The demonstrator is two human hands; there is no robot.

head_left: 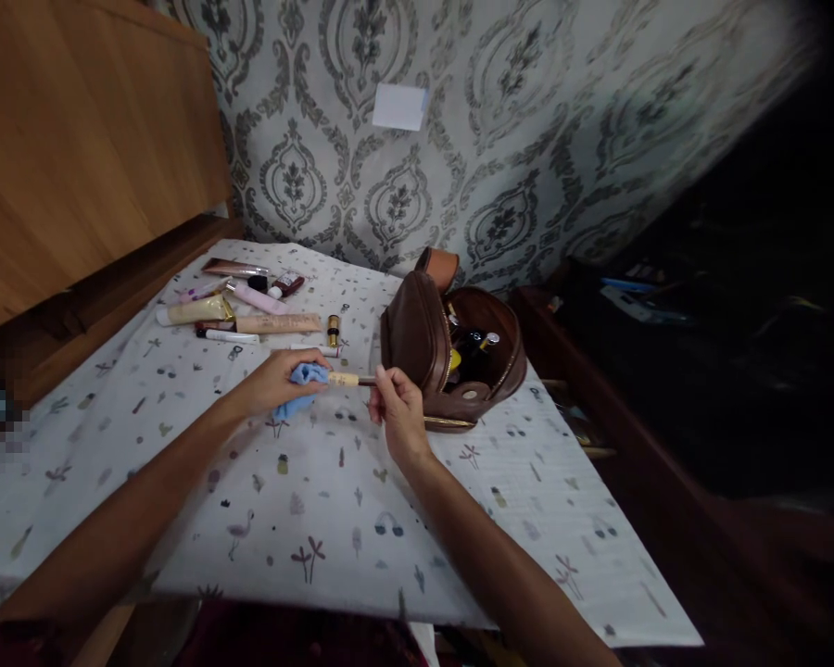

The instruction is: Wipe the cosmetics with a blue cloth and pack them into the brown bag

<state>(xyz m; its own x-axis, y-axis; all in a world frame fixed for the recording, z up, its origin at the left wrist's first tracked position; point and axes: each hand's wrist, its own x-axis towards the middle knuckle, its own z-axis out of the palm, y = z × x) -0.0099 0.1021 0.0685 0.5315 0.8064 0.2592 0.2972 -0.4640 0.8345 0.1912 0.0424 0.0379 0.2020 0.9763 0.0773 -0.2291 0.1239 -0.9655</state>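
Pinched in my left hand is a crumpled blue cloth, wrapped round the left end of a slim beige cosmetic tube. The tube's narrow dark end points right, and the fingers of my right hand are closed on it. It lies level above the table, between both hands. Just right of my right hand stands a brown makeup bag, unzipped, with bottles and a yellow item inside. Beyond my left hand lie a larger beige tube and a gold-and-black lipstick.
Several more cosmetics, among them a pink tube, a cream tube and a dark red bottle, lie at the table's back left. A patterned white cloth covers the table. A wooden cabinet borders the left, a papered wall the back.
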